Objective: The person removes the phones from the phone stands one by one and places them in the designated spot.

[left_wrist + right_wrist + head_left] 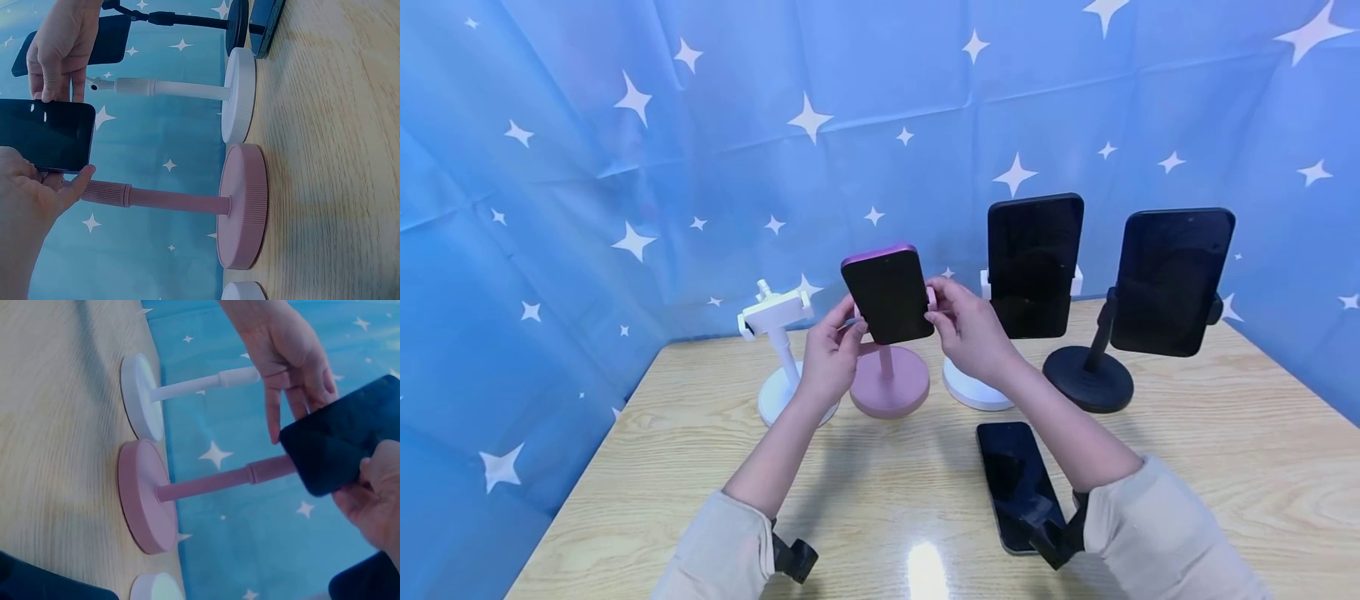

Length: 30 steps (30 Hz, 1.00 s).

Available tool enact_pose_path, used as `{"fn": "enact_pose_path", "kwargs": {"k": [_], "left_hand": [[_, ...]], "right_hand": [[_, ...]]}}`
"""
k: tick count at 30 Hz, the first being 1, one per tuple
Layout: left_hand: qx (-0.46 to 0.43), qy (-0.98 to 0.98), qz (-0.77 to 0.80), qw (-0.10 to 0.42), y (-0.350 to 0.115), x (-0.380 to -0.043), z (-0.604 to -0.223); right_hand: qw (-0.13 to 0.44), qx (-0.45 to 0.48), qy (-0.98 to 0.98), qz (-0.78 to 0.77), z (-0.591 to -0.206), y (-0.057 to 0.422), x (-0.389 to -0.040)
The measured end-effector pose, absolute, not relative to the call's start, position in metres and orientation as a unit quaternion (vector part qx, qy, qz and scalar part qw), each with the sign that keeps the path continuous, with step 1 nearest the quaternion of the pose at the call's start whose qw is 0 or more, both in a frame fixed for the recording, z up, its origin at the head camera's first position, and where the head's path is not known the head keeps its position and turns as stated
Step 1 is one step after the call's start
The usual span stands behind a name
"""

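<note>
A smartphone (891, 296) with a dark screen and purple-pink edge sits tilted at the head of a pink phone stand (891, 387). My left hand (829, 354) grips the stand's clamp at the phone's left side, thumb by the lower edge. On the opposite side, my right hand (973, 329) pinches the clamp's pink end (932, 298), its thumb close to the phone's edge. The left wrist view has the phone (47, 134) between both hands, above the pink stem (178, 200). Most of the clamp is hidden behind the phone and fingers.
Left of the pink stand is a white phone stand (775, 312) holding no phone. To the right, another white stand (977, 392) and a black stand (1088, 383) each hold a dark phone. Another phone (1018, 483) lies on the wooden table (662, 500) beneath my right forearm.
</note>
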<state>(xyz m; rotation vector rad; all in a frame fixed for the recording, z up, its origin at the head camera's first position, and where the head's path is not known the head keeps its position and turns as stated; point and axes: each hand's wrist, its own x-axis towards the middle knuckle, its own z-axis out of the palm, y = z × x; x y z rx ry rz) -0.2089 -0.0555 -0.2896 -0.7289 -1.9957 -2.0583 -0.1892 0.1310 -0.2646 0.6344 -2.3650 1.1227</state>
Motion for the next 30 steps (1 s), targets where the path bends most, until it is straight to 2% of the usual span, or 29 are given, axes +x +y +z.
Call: {"fn": "enact_pose_path", "kwargs": {"k": [12, 24, 30], "left_hand": [[-0.268, -0.648, -0.707, 0.094, -0.064, -0.195, -0.291], [-0.357, -0.607, -0.704, 0.092, -0.072, -0.152, -0.283], [-0.400, -0.573, -0.711, 0.081, -0.073, -0.137, -0.288]], "right_hand": [[0.269, 0.265, -0.843, 0.383, -0.265, 0.130, -0.170], [0.249, 0.281, -0.846, 0.379, -0.249, 0.141, -0.121], [0.257, 0.303, -0.842, 0.366, -0.251, 0.147, -0.102]]}}
